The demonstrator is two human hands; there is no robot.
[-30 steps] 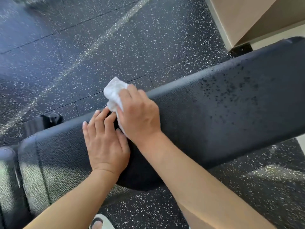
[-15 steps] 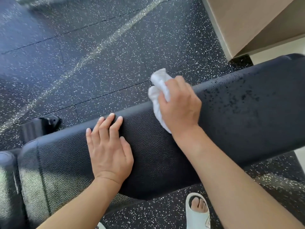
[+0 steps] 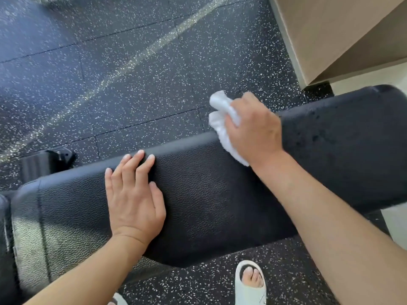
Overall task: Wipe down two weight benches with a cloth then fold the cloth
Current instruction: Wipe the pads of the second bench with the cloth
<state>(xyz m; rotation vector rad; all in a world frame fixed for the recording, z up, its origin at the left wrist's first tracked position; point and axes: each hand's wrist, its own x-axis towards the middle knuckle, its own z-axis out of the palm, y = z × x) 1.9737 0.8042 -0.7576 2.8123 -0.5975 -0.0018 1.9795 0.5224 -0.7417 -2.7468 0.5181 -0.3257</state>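
Currently my left hand (image 3: 134, 201) lies flat, fingers straight, on the bench pad (image 3: 209, 194), whose surface looks dry around it. Further right, my right hand (image 3: 255, 130) grips the bunched white cloth (image 3: 220, 119) at the far edge, droplets (image 3: 326, 128) beyond unwiped; the folding isn't begun.

Weight bench pad (image 3: 209, 194): black upholstery, leather-look with a fine pebbled grain; soft sheen at the left end, matt and darker toward the right, where small dark specks mottle the surface, possibly damp droplets, though the view is blurred there.
Cloth (image 3: 222, 119): white, soft, crumpled fabric, matt, gripped in the right hand (image 3: 253, 130).
Floor (image 3: 110, 73): black rubber-look tiles, matt, flecked with white and grey speckles, thin seams between tiles.
Slide sandal (image 3: 250, 287): pale, smooth moulded foam or rubber, matt.
Wall unit (image 3: 330, 29): tan, smooth, matt board-like panels.
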